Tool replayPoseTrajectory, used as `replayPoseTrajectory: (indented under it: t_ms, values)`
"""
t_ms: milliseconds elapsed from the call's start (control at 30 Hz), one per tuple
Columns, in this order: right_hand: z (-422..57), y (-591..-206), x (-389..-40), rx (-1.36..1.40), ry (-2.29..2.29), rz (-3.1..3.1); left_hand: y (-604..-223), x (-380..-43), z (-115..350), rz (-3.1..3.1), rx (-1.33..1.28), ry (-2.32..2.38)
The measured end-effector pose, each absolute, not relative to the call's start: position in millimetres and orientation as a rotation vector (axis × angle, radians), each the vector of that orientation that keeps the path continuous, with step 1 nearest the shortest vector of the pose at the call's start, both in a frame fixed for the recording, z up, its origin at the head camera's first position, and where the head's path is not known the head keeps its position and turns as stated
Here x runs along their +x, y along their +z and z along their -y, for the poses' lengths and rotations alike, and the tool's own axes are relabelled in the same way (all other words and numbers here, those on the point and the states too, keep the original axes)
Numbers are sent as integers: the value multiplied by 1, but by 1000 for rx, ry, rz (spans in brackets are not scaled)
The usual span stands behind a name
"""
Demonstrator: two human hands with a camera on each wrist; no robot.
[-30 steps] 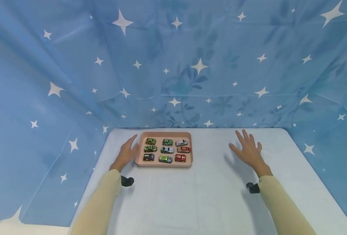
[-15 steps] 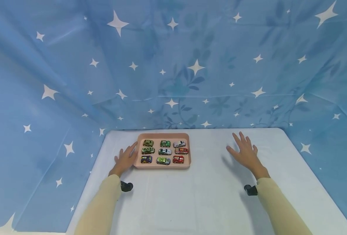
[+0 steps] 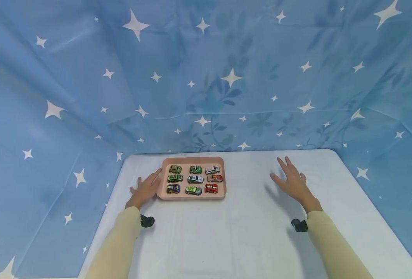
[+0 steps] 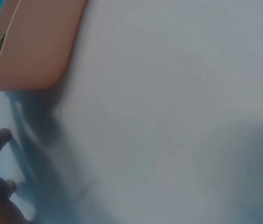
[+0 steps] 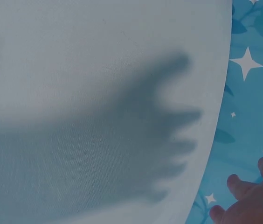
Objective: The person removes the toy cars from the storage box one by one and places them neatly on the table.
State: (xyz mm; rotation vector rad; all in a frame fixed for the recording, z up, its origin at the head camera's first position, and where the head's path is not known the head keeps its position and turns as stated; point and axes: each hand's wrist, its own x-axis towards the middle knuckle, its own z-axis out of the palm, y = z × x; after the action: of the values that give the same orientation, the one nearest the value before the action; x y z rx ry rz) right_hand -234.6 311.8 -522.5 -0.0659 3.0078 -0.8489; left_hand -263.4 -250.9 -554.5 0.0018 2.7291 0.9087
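A shallow pink tray [image 3: 194, 198] stands at the table's far left, with several toy cars inside, in rows. Among these are a white car [image 3: 212, 170], a red car [image 3: 211, 188] and a bright green car [image 3: 193, 190]. My left hand [image 3: 145, 190] pinches the tray's left rim with thumb and forefinger, while its other fingers spread outward. In the left wrist view, a fingertip meets the tray's rim [image 4: 10, 28]. My right hand [image 3: 294, 187] hovers over the table to the right, fingers extended, holding nothing.
The white tabletop [image 3: 227, 240] stretches in front of both hands. A blue curtain with white stars [image 3: 206, 77] hangs behind the table and along both sides. Each wrist wears a small black camera [image 3: 147, 221].
My left hand has come in against the tray's left rim, its outer fingers spreading. The right hand stays nearly in place. The whole head view has shifted slightly.
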Motion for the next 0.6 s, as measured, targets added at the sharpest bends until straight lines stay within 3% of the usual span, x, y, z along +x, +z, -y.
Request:
replayPoseTrajectory:
  t_ms: [600]
  values:
    - [-288,-529,-249,-149,-930,-3008,-548,-262,258,-2675,28,916]
